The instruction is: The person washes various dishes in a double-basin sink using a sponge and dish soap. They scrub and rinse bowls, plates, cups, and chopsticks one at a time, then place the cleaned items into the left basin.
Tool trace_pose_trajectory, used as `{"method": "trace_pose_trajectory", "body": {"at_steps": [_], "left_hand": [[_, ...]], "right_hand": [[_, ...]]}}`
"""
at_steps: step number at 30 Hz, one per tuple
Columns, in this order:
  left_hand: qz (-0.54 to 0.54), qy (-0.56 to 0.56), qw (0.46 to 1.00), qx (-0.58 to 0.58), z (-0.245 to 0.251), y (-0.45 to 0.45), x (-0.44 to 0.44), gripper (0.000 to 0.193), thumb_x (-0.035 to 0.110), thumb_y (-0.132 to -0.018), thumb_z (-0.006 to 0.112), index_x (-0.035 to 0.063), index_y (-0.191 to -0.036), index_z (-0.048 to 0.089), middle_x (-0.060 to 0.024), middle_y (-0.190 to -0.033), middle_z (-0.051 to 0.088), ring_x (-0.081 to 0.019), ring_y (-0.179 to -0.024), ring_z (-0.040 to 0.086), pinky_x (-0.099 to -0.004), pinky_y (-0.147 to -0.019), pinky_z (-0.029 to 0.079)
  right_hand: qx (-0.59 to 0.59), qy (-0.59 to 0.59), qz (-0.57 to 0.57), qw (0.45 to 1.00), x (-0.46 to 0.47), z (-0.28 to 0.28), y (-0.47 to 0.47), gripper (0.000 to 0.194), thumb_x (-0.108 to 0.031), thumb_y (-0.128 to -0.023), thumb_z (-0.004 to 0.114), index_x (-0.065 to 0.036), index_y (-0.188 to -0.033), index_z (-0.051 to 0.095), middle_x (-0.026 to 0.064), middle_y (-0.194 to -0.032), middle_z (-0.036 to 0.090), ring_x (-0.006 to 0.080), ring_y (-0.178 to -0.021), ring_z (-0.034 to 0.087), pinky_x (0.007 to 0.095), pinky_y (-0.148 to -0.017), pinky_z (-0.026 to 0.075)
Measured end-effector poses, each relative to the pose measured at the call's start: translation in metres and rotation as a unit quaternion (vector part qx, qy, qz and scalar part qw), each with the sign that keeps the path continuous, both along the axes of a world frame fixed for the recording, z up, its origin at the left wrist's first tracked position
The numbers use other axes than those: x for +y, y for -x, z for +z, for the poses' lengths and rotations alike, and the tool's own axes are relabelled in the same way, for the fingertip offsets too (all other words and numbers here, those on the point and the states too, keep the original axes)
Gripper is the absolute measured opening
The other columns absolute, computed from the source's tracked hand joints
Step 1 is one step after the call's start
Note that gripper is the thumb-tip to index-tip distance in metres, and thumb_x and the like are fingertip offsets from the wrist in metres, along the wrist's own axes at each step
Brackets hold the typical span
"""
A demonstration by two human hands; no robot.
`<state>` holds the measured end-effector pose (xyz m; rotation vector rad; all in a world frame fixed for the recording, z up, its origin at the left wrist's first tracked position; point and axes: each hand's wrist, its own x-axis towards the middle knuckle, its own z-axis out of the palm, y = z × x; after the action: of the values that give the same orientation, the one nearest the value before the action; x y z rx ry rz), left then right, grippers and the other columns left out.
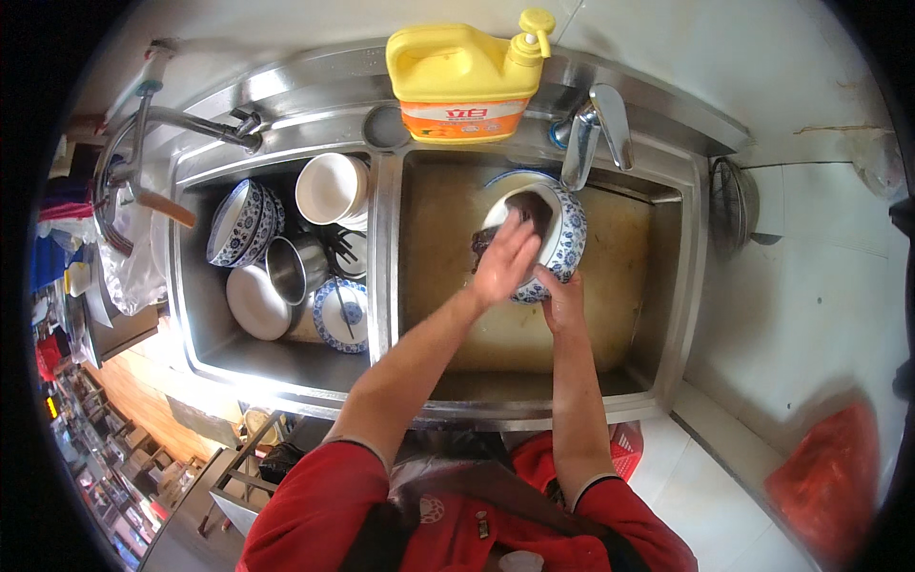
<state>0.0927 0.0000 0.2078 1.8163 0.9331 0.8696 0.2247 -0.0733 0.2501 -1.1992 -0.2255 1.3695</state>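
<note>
A blue-and-white patterned bowl (570, 227) is held tilted over the right sink basin, its white inside facing up and left. With its thumb over the near rim, my right hand (563, 304) grips this bowl from below. My left hand (506, 261) lies inside the bowl, holding a dark brown cloth (530, 209) against its inner wall; the hand is slightly blurred. Another part of dark cloth hangs at the bowl's left edge. Just behind, the blue rim of another dish (513, 176) shows, mostly hidden. Cloudy brownish water (457, 336) covers the basin floor.
The left basin contains stacked patterned bowls (243, 225), white bowls (330, 189), a metal pot (294, 268), a white plate (257, 304) and a blue-rimmed plate (343, 325). A yellow detergent jug (461, 79) stands behind the divider (384, 250). A faucet (590, 139) overhangs the right basin.
</note>
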Motion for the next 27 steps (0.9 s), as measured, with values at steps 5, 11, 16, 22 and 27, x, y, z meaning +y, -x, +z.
{"method": "trace_pose_trajectory", "body": {"at_steps": [5,11,16,22,27], "left_hand": [[0.041,0.291,0.940,0.171,-0.014,0.004,0.051,0.070,0.051,-0.100,0.033,-0.0056,-0.140,0.041,-0.0276,-0.149,0.034,-0.0419,-0.141,0.028,-0.0424,-0.118,0.021],[0.121,0.292,0.948,0.030,-0.010,0.019,-0.046,0.046,0.026,-0.102,0.042,-0.0027,-0.139,0.044,-0.0298,-0.147,0.037,-0.0437,-0.139,0.031,-0.0417,-0.115,0.026],[0.066,0.012,0.998,-0.014,0.075,0.040,-0.047,0.037,0.019,-0.095,0.056,0.0011,-0.127,0.056,-0.0241,-0.145,0.038,-0.0469,-0.138,0.028,-0.0534,-0.116,0.017],[-0.057,-0.171,0.981,0.065,0.125,0.062,0.006,0.027,0.028,-0.089,0.059,0.0103,-0.108,0.067,-0.0172,-0.116,0.059,-0.0369,-0.122,0.049,-0.0589,-0.110,0.024],[0.009,0.440,0.864,-0.246,0.097,0.072,0.027,0.035,0.033,-0.098,0.050,0.0021,-0.095,0.066,-0.0076,-0.091,0.069,-0.0176,-0.080,0.065,-0.0289,-0.074,0.052]], "right_hand": [[-0.025,0.009,-0.030,0.999,0.009,0.013,0.002,0.041,-0.002,-0.078,0.078,-0.002,-0.115,0.061,0.0053,-0.107,0.067,0.0159,-0.089,0.065,0.0316,-0.082,0.053],[-0.168,-0.021,-0.049,0.984,0.031,0.016,0.009,0.033,-0.003,-0.080,0.077,0.000,-0.109,0.062,0.0041,-0.099,0.068,0.0113,-0.083,0.063,0.0267,-0.073,0.052],[-0.408,-0.038,0.126,0.904,0.026,0.030,0.029,0.033,-0.013,-0.079,0.074,-0.002,-0.108,0.063,0.0106,-0.094,0.070,0.0176,-0.083,0.066,0.0325,-0.077,0.050],[-0.503,-0.154,0.293,0.798,0.004,0.089,0.035,0.035,-0.018,-0.071,0.080,-0.001,-0.098,0.065,0.0159,-0.085,0.068,0.0273,-0.078,0.068,0.0387,-0.070,0.052],[-0.426,-0.071,0.377,0.819,-0.024,0.161,0.018,0.036,-0.016,-0.070,0.083,-0.001,-0.096,0.065,0.0050,-0.078,0.065,0.0086,-0.071,0.057,0.0269,-0.064,0.048]]}}
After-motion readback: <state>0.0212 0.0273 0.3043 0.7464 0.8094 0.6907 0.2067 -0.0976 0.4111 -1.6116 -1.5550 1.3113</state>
